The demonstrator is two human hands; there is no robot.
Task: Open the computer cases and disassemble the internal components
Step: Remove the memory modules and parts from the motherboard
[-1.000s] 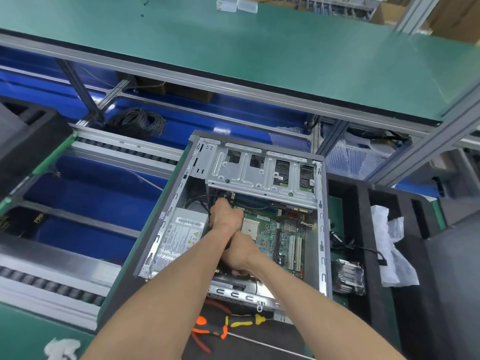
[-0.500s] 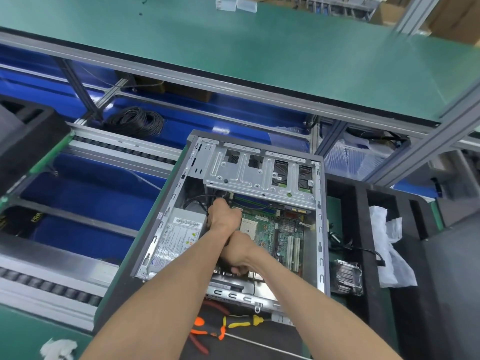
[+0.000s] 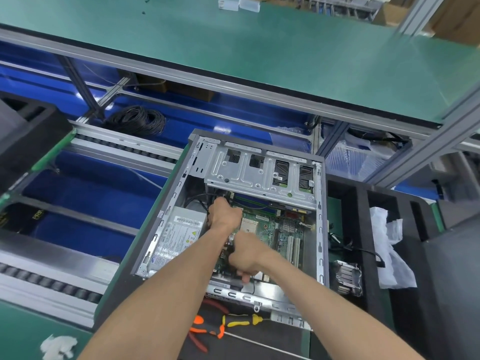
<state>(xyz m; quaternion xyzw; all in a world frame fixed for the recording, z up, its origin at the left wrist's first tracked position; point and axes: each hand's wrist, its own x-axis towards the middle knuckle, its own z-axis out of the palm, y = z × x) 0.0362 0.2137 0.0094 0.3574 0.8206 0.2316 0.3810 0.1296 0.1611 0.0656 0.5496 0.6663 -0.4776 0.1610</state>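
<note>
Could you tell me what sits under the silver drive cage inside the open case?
Under the drive cage the green motherboard's far edge shows; the rest beneath is hidden. The left hand covers the cables there.

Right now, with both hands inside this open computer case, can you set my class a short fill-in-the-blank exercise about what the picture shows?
1. Both hands reach into the open computer case, over the ____ circuit board.
2. The grey power supply sits to the ____ of the left hand.
3. The screwdriver outside the case has a black and ____ handle.
4. The finned metal heatsink lies ____ the case, on its right.

Missing words: green; left; yellow; outside
</note>
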